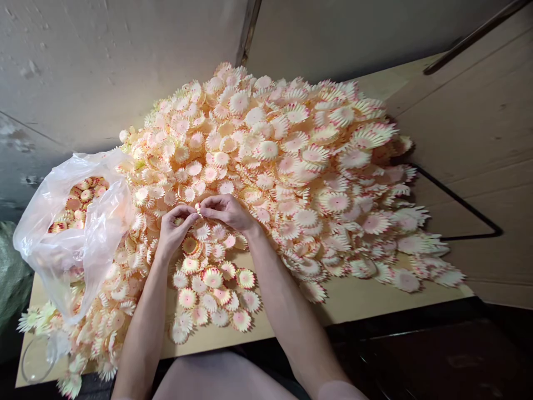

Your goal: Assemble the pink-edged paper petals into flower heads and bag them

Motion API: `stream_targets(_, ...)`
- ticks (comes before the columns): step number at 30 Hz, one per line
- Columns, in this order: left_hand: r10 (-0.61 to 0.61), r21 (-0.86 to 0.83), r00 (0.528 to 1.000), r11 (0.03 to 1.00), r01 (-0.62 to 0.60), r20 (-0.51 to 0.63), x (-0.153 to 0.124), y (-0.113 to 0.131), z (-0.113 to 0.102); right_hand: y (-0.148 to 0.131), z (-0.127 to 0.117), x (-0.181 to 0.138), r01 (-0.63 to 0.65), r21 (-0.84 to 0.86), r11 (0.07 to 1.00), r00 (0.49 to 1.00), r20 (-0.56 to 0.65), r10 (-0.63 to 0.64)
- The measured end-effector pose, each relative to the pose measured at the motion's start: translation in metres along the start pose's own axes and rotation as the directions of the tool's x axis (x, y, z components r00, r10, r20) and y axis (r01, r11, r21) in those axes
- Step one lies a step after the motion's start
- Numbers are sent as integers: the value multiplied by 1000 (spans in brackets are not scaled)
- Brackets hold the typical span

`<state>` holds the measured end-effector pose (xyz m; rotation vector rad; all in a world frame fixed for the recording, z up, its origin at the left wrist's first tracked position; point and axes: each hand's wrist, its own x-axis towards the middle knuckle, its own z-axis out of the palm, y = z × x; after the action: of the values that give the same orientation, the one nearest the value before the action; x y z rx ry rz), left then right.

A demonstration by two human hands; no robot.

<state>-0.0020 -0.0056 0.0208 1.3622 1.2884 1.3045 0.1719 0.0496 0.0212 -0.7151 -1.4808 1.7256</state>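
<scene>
Pale, scuffed wall point(125, 50) fills the upper left of the frame behind a light-coloured worktop point(353, 303) buried under a broad heap of frilled, flower-shaped pieces point(291, 161), cream and pink with red-tinged edges. At the centre of the picture, a person's two bare hands come together: the left hand point(175, 225) and the right hand point(229, 212) each have thumb and fingertips drawn into a close pinch, meeting at a small pale piece point(197, 206) that sits between them, just in front of the heap. Its finer detail is too small to read, and which hand bears more of the grip cannot be told.

Between the forearms, a looser scatter of flower-shaped discs point(213, 278) lies on the worktop. At left, a translucent plastic bag point(100, 239) gapes open on rounded, red-edged pieces point(85, 197); a clear, round-rimmed item rests at lower left. Brown cardboard point(478, 139) stands at the right of the frame.

By the look of it, the step in hand is fine fingertip work on that single piece. The next move seems to call for a light, steady pinch from both sides, since the thin petals would probably bend or crease under pressure.
</scene>
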Motion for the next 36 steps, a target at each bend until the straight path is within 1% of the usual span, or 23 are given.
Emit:
stream_targets(6, 15, 4, 1000, 1000, -15, -2, 0, -1, 0, -1, 0, -1, -21, 43, 999, 1000, 15, 20)
stream_targets(10, -6, -21, 1000, 1000, 6, -7, 0, -1, -1, 1, -1, -1, -36, 61, 997, 999, 17, 35)
stream_targets(15, -20, -44, 1000, 999, 19, -8, 1, -2, 0, 2, -2, -1, -22, 37, 999, 1000, 10, 22)
stream_targets(21, -33, -51, 999, 998, 33, -11, 0, 2, 1, 2, -3, -1, -29, 21, 999, 999, 26, 28)
stream_targets(28, -20, -33, 1000, 999, 20, 3, -2, 6, 1, 0, -3, -1, -22, 10, 1000, 999, 50, 22)
stream_targets(31, -15, -22, 1000, 1000, 16, 15, -2, 6, 1, -1, -2, -1, -30, 10, 1000, 999, 46, 29)
stream_targets(36, -18, -30, 1000, 999, 18, -2, 0, 1, 1, 1, -3, -2, -32, 10, 999, 999, 28, 31)
